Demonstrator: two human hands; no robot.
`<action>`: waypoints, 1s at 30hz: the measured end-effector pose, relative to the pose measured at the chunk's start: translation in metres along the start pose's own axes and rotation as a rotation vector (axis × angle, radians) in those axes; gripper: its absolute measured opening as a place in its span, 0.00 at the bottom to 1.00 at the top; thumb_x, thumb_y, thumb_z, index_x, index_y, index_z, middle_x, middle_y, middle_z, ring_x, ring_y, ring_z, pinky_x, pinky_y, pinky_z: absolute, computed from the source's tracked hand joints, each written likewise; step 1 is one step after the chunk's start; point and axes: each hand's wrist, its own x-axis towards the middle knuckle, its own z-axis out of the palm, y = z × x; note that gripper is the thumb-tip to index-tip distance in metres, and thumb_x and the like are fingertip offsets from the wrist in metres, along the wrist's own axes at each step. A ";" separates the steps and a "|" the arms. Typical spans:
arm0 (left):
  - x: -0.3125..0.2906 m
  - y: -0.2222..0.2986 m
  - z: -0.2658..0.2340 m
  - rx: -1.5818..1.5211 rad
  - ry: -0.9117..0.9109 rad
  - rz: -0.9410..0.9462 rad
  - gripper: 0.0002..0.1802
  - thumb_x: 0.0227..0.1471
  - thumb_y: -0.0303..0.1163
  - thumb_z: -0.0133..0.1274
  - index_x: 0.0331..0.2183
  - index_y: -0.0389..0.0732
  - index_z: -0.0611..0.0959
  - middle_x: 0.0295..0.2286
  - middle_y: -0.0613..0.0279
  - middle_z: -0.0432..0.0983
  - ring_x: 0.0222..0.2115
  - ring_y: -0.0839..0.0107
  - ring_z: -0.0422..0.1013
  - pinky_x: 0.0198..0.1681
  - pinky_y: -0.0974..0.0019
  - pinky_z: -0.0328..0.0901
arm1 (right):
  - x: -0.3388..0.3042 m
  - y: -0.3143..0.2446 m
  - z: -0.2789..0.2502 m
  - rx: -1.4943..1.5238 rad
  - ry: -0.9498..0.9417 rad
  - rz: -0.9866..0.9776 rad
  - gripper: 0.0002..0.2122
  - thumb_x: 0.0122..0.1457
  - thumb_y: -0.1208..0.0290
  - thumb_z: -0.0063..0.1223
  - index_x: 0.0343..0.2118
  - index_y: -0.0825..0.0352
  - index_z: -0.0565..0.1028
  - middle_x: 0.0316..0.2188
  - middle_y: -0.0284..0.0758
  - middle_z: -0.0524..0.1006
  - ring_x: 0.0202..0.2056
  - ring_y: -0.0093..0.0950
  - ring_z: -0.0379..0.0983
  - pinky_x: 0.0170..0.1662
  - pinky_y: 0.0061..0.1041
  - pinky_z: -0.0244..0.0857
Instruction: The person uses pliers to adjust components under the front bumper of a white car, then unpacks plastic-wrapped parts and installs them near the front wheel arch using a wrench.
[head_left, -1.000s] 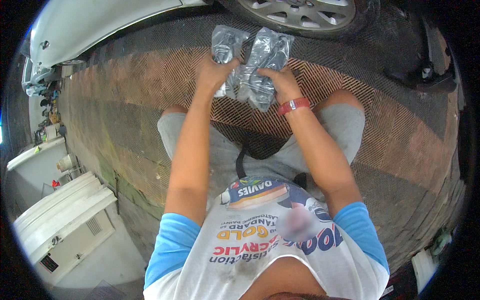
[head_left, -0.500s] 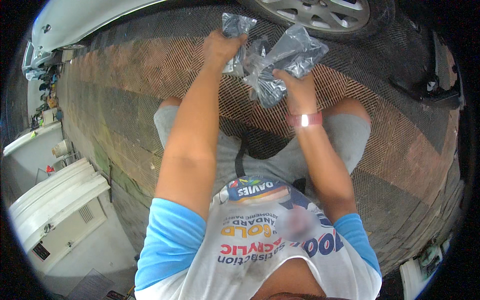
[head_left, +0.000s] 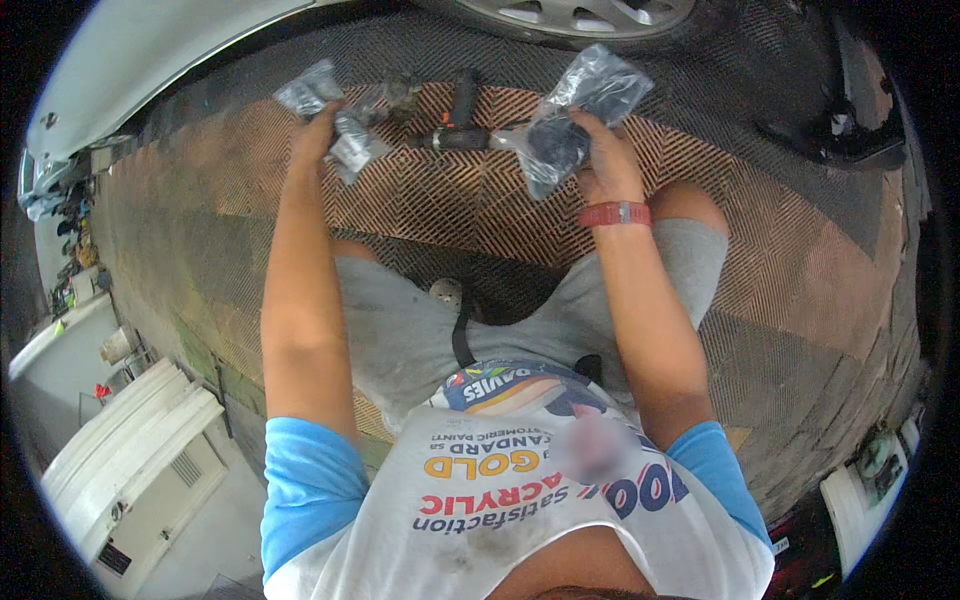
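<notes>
My left hand [head_left: 314, 140] is closed around a crumpled clear plastic bag [head_left: 356, 146], its contents hard to make out. Off to the right, my right hand [head_left: 611, 158] grips a larger clear plastic bag [head_left: 600, 82] with a black part inside, thumb on top. Between the two bags a black cordless drill [head_left: 464, 138] with an orange detail lies on the floor tiles. Beside the left bag, a small dark item [head_left: 398, 92] is blurred, so its kind is unclear.
Ribbed tan and black floor tiles [head_left: 800, 270] spread around my knees. A car wheel [head_left: 590, 18] stands at the far edge, with a pale car panel [head_left: 150, 60] at far left. A dark part [head_left: 850, 135] lies at right; a white cabinet [head_left: 160, 500] stands at lower left.
My hands have moved apart: the left has gone left with its bag, while the right stays near its place with the other. The drill has come into view between them.
</notes>
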 end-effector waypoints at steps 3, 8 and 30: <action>0.013 -0.003 0.001 -0.246 0.062 -0.131 0.34 0.49 0.44 0.64 0.52 0.32 0.75 0.42 0.52 0.79 0.39 0.60 0.77 0.44 0.58 0.71 | 0.013 0.016 -0.002 0.008 -0.002 0.064 0.14 0.64 0.68 0.50 0.48 0.70 0.72 0.44 0.40 0.77 0.45 0.37 0.76 0.50 0.41 0.71; 0.088 -0.153 -0.088 -0.356 -0.020 -0.414 0.34 0.52 0.41 0.62 0.54 0.32 0.72 0.41 0.50 0.78 0.40 0.55 0.77 0.43 0.52 0.72 | 0.001 0.021 0.031 0.177 -0.306 0.416 0.25 0.70 0.50 0.33 0.51 0.69 0.71 0.42 0.43 0.77 0.42 0.45 0.77 0.48 0.49 0.73; -0.153 -0.003 0.102 -0.786 -0.396 -0.062 0.16 0.57 0.28 0.59 0.48 0.39 0.80 0.42 0.62 0.79 0.44 0.73 0.72 0.52 0.66 0.63 | 0.013 0.055 0.052 -0.559 -0.283 -0.209 0.08 0.56 0.69 0.65 0.30 0.70 0.81 0.27 0.30 0.80 0.28 0.18 0.71 0.36 0.20 0.65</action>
